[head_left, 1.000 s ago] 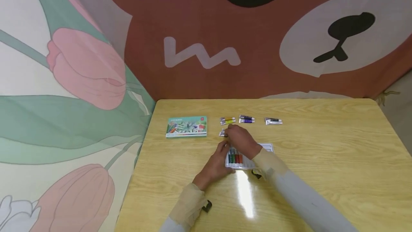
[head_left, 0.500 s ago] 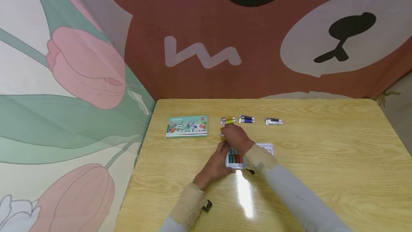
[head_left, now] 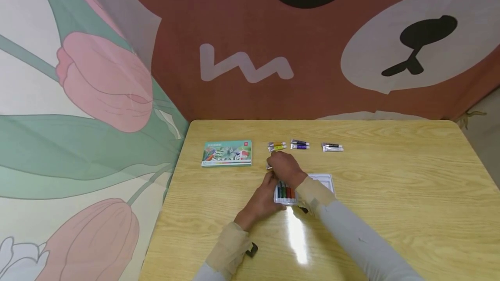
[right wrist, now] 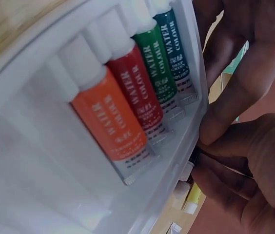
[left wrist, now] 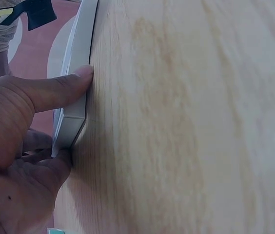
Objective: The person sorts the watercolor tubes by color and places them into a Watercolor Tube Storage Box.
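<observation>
Evidently the paint tray (head_left: 321,178) is at the centre of things, on the table (head_left: 394,211) just below the right hand. Inside it, an orange tube (right wrist: 110,117), a red tube (right wrist: 136,90), a green tube (right wrist: 156,66) and a dark green tube (right wrist: 174,46) lie side by side in their slots. They look loose, so a knock or tilt could make them slide.

The left hand (head_left: 261,198) grips the tray's left end, thumb along the near edge; squeezing hard could bend its thin wall. Just past the far edge, the right hand (head_left: 287,167) has its fingers bent at a dark tube (right wrist: 194,155); whether they pinch it, I cannot tell. With both hands so close, they could bump, jolting the tray or rolling that tube away.

Farther back, the yellow tube (head_left: 277,147) sits near enough for a stray knuckle to nudge. The paint box (head_left: 226,153) stands well apart, at little risk.
</observation>
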Demonstrator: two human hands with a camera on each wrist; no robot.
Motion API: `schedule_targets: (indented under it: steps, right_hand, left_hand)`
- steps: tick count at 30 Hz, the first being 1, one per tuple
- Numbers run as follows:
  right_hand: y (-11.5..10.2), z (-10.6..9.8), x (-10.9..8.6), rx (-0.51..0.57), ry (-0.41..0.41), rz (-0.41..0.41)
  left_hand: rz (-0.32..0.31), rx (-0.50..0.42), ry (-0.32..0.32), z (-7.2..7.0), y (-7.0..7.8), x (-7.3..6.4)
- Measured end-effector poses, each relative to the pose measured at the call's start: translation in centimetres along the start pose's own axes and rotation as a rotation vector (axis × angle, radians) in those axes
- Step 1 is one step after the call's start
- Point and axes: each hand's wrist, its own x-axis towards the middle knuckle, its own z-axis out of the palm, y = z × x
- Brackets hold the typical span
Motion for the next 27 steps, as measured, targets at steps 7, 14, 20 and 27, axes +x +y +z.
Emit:
schedule_targets:
  steps: [7, 14, 20, 27]
  right_hand:
    - [0.2, 0.3, 0.2, -0.013, -0.028, -0.009]
    - [0.4, 0.4, 0.0, -0.009, -0.029, -0.03]
    - [0.5, 0.4, -0.2, -0.005, -0.044, -0.023]
    - [0.1, -0.5, -0.1, 0.051, -0.045, 0.013]
  left_hand:
    - [-0.016, 0.009, 0.001, 0.1, 0.1, -0.1]
    - [-0.022, 0.022, 0.002, 0.1, 0.1, -0.1]
    - [-0.009, 0.035, 0.018, 0.1, 0.2, -0.2]
    - [-0.012, 0.036, 0.014, 0.0, 0.1, -0.1]
